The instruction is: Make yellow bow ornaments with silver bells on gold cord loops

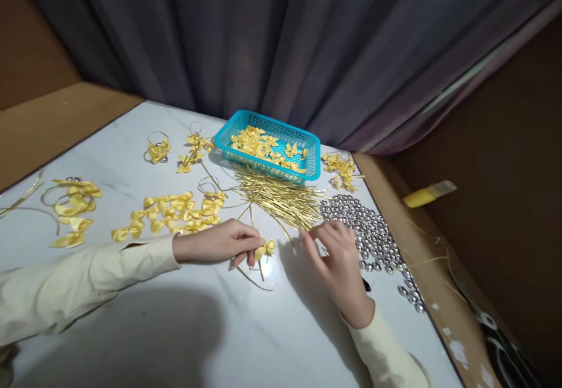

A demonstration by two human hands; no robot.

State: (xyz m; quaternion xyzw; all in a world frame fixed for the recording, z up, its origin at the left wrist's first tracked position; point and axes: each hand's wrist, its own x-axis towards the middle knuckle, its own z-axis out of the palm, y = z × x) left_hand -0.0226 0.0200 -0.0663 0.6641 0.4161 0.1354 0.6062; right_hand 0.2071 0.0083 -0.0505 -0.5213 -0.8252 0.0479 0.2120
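My left hand (228, 241) pinches a small yellow ribbon bow (266, 250) between thumb and fingers, just above the white tabletop. Thin gold strands hang below that hand. To its right, my right hand (336, 259) is held over the table with bent fingers somewhat apart and nothing visible in them. Its fingertips are close to a heap of gold wire ties (281, 198) and the left side of a pile of shiny silver beads (373, 230). Part of a small black object (366, 285) shows beside the right wrist.
A blue plastic basket (317, 157) with yellow bows stands at the back. Several bows (175, 212) lie left of centre, and clusters with rings (74, 203) sit farther left. Scissors (485, 319) and a yellow-filled tube (430, 194) are at the right, beside the table edge.
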